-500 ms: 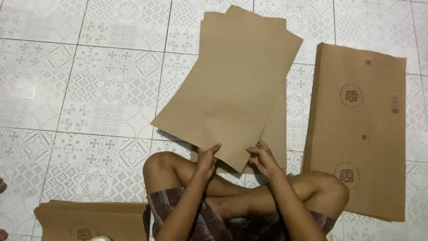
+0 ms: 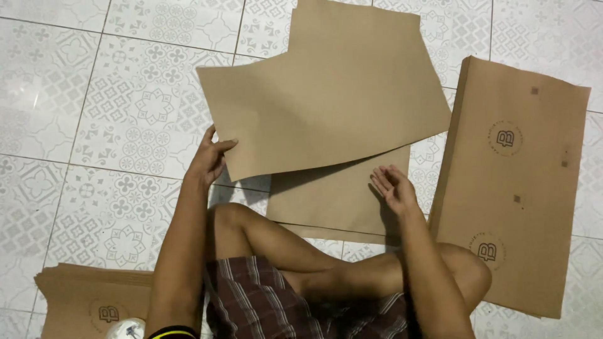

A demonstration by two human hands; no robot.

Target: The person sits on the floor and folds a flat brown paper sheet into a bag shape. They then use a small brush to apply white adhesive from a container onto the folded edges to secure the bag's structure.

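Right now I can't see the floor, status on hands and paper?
Left hand grips top sheet edge. Right hand open, off the stack. Nothing in the way.

A home floor used as a workspace: patterned white floor tiles, a person sitting cross-legged in checked shorts, and stacks of brown paper sheets laid straight on the floor.

brown paper sheet, white patterned floor tiles

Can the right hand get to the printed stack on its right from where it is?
Probably yes. The right hand is open and empty, hovering beside the printed brown stack, with only bare tiled floor between them.
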